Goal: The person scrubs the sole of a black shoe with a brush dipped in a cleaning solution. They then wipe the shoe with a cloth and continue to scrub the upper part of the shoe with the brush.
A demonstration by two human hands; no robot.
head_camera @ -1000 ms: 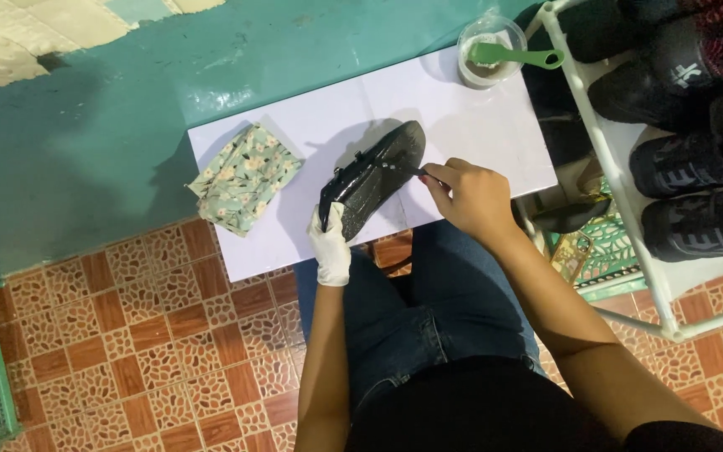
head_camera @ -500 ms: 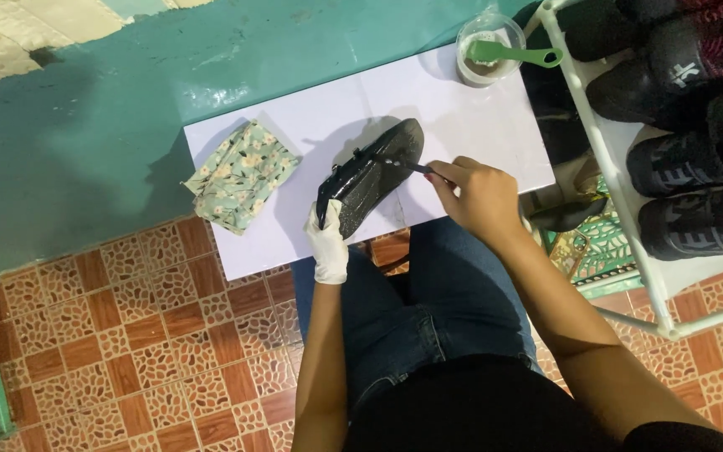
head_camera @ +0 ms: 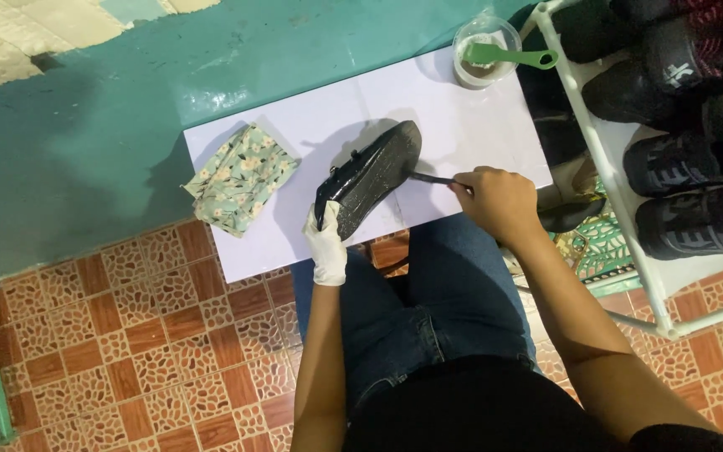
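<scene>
Two hands work: gloved left hand [head_camera: 326, 247] grips the black shoe [head_camera: 370, 177], sole up, over the white sheet [head_camera: 294, 125]; right hand [head_camera: 499, 201] pinches a thin tool [head_camera: 430, 177] at the sole, mid-coating; steadiness seems needed next.

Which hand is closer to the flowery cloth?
The left hand, in a white glove, is nearer; it holds the black shoe just right of the flowery cloth. The right hand is farther right, past the shoe, holding a thin tool.

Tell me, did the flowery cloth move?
No. The flowery cloth lies on the same left end of the white sheet as before, overhanging its edge.
</scene>
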